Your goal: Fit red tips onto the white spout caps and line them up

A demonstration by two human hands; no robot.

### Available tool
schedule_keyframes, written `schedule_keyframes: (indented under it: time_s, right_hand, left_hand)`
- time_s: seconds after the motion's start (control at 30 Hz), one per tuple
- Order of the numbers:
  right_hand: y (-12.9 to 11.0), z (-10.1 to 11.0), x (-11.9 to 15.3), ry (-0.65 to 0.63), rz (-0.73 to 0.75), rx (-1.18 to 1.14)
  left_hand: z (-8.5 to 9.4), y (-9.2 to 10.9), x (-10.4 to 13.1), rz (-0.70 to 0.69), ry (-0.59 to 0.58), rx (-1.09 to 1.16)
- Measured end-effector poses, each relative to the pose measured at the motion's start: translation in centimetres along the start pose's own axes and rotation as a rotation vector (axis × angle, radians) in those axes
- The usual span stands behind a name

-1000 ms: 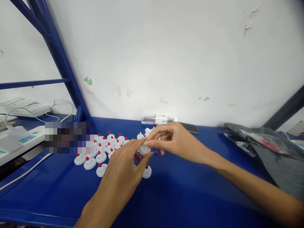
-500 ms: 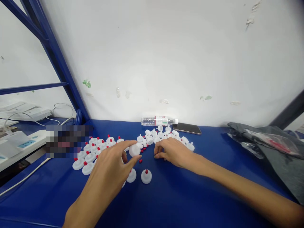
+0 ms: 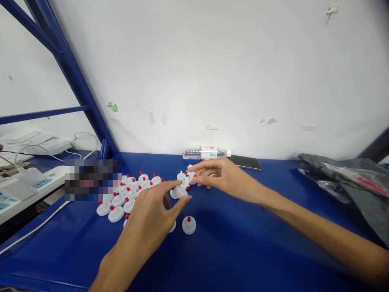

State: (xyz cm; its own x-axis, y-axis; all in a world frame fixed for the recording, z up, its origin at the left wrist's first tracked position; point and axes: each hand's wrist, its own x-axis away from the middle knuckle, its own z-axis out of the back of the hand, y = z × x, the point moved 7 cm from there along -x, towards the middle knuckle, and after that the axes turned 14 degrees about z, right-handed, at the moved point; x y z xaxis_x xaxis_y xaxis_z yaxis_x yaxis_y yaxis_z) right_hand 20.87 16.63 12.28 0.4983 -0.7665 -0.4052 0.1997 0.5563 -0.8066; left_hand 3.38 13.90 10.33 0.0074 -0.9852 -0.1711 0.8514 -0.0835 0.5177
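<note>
My left hand pinches a white plastic nozzle cap between thumb and fingertips, its spout tilted up to the right. Just beyond that spout, my right hand is closed at the fingertips on a small red tip, mostly hidden by the fingers. A finished-looking white cap with a red tip stands on the blue table below the hands. Left of my left hand, several more red-tipped white caps stand grouped. White caps without red tips lie behind the hands, partly covered by my right hand.
At the back wall a clear water bottle lies on its side, with a dark phone beside it. Grey plastic bags cover the right side. A white power strip with cables lies at the left, near a blue metal frame.
My right hand has risen from the table and moved left, up to the cap's spout, with a red tip in its fingers. My left hand has shifted slightly right, still holding the cap.
</note>
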Motion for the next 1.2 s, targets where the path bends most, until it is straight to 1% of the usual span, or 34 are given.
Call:
schedule_keyframes:
  time_s: [0.1, 0.2, 0.4, 0.53, 0.67, 0.73, 0.8, 0.87, 0.93, 1.0, 1.03, 1.1, 1.2]
  right_hand:
    - [-0.7, -0.3, 0.0, 0.070, 0.066, -0.135]
    - [-0.4, -1.1, 0.2, 0.084, 0.068, -0.239]
    - [0.3, -1.3, 0.2, 0.123, 0.061, -0.289]
    - [-0.2, -1.6, 0.2, 0.128, 0.097, -0.272]
    - [-0.4, -1.2, 0.2, 0.117, 0.118, -0.144]
    - [0.2, -0.8, 0.1, 0.091, 0.102, -0.003]
    - [1.4, -0.7, 0.2, 0.040, 0.056, 0.158]
    - [2.8, -1.1, 0.3, -0.046, -0.008, 0.287]
    - [3.9, -1.8, 0.5, -0.124, -0.062, 0.348]
    - [4.3, -2.2, 0.7, -0.168, -0.089, 0.364]
    - [4.2, -2.2, 0.7, -0.172, -0.089, 0.368]
    - [3.6, -1.9, 0.6, -0.136, -0.057, 0.392]
    - [2.4, -1.4, 0.3, -0.056, 0.046, 0.473]
  left_hand:
    - [0.1, 0.4, 0.1, -0.017, -0.005, 0.027]
    - [0.4, 0.6, 0.3, -0.019, 0.017, 0.074]
    - [1.1, 0.7, 0.5, -0.069, 0.061, 0.188]
    - [1.0, 0.8, 0.5, -0.079, 0.062, 0.182]
    - [0.6, 0.2, 0.2, -0.051, 0.020, 0.166]
    - [0.9, -0.3, -0.1, -0.045, 0.042, 0.158]
    - [1.6, -0.8, -0.4, -0.051, 0.100, 0.129]
    - [2.1, -1.2, -0.8, -0.069, 0.153, 0.066]
    - [2.0, -1.6, -1.2, -0.096, 0.164, -0.025]
    - [1.6, -2.0, -1.5, -0.114, 0.155, -0.094]
    - [1.2, -2.1, -1.7, -0.126, 0.147, -0.114]
    - [0.6, -2.1, -1.8, -0.154, 0.136, -0.136]
    - [-0.1, -2.0, -1.7, -0.198, 0.118, -0.167]
